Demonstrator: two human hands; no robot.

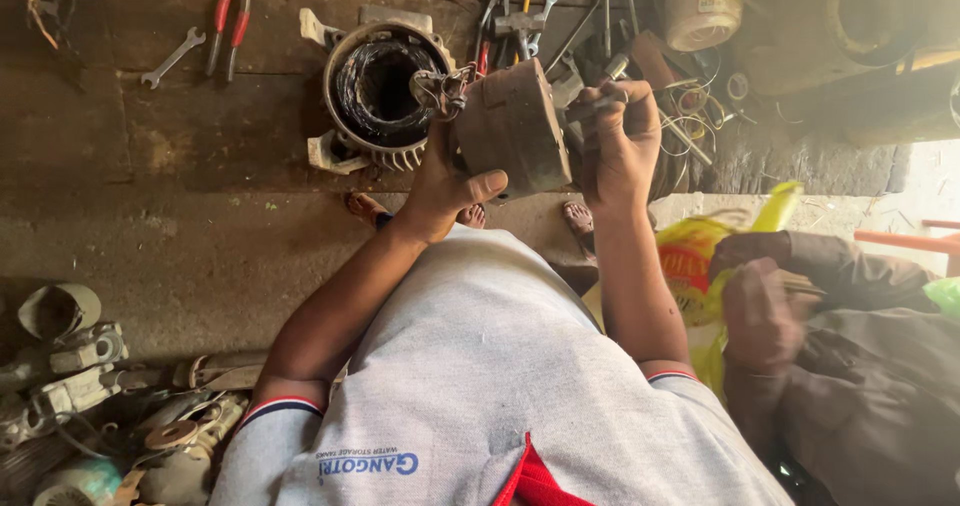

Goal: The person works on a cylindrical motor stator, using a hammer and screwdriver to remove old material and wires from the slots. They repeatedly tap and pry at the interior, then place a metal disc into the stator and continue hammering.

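Workshop, worn wooden bench (180, 136) strewn with tools. Left hand (445, 181), fingers clamped, steadies a rusty motor core (510, 126); right hand (620, 136), at its 3 o'clock, fists a metal tool (600, 101) against it. Open motor housing (380, 91) parked at the core's 9 o'clock, within reach.

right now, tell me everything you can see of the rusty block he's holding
The rusty block is a brown, corroded metal drum, apparently a motor part, held tilted above the floor. Tangled wires sprout from its end facing the ribbed motor housing. The left hand cups it from below, thumb along its edge; the right hand grips a slim tool against its other side.
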